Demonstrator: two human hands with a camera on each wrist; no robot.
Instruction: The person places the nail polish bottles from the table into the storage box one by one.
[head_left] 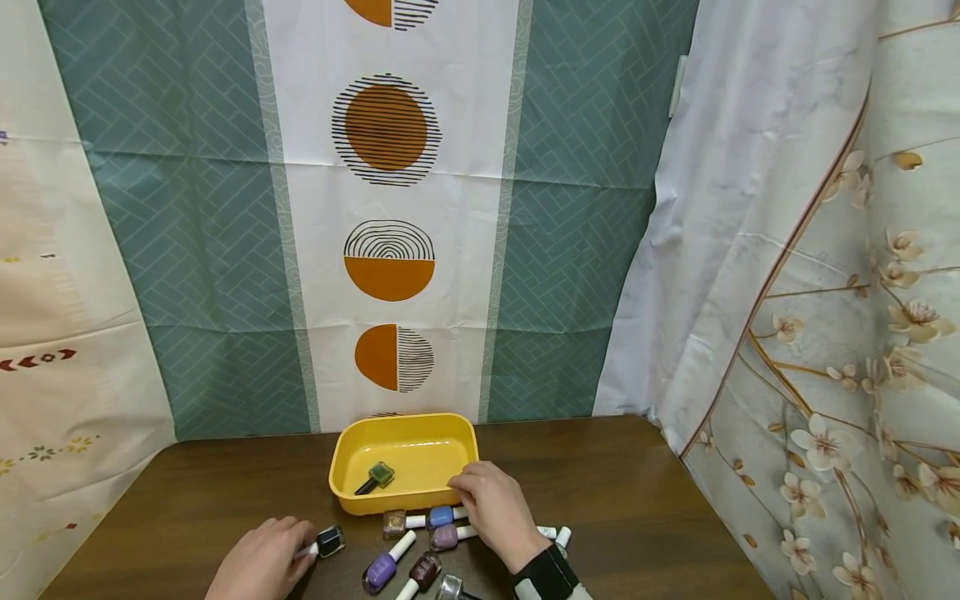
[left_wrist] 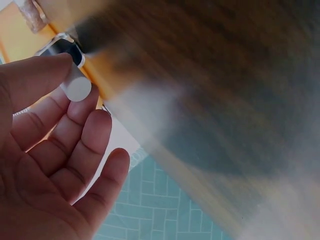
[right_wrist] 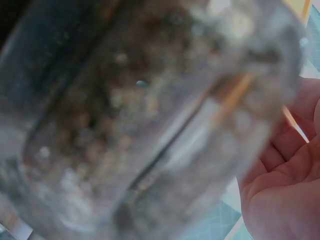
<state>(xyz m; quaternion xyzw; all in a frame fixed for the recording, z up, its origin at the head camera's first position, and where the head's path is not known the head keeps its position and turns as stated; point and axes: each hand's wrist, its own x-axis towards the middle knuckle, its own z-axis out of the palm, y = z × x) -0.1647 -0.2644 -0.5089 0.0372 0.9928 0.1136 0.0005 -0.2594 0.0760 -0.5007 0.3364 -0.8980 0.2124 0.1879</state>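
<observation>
My left hand point(head_left: 262, 560) pinches a nail polish bottle of near-black polish point(head_left: 331, 542) by its white cap point(left_wrist: 77, 87), between thumb and fingers. This bottle is left of the other bottles, over the tabletop. My right hand point(head_left: 491, 508) is at the front right corner of a yellow tray point(head_left: 405, 503), its fingertips over the rim. Whether those fingers grip the rim I cannot tell. Inside the tray lies a green nail polish bottle point(head_left: 381, 475) with a black cap. A blurred glittery bottle point(right_wrist: 115, 120) fills most of the right wrist view, partly covering my right hand.
Before the tray lie a gold glitter bottle point(head_left: 393, 524), a blue one point(head_left: 439, 517), a lilac one point(head_left: 443, 538), a purple one point(head_left: 380, 572), a maroon one point(head_left: 426, 571) and a clear one point(head_left: 450, 588). White caps point(head_left: 562, 537) show right of my right wrist. Curtains point(head_left: 585, 250) hang behind the table.
</observation>
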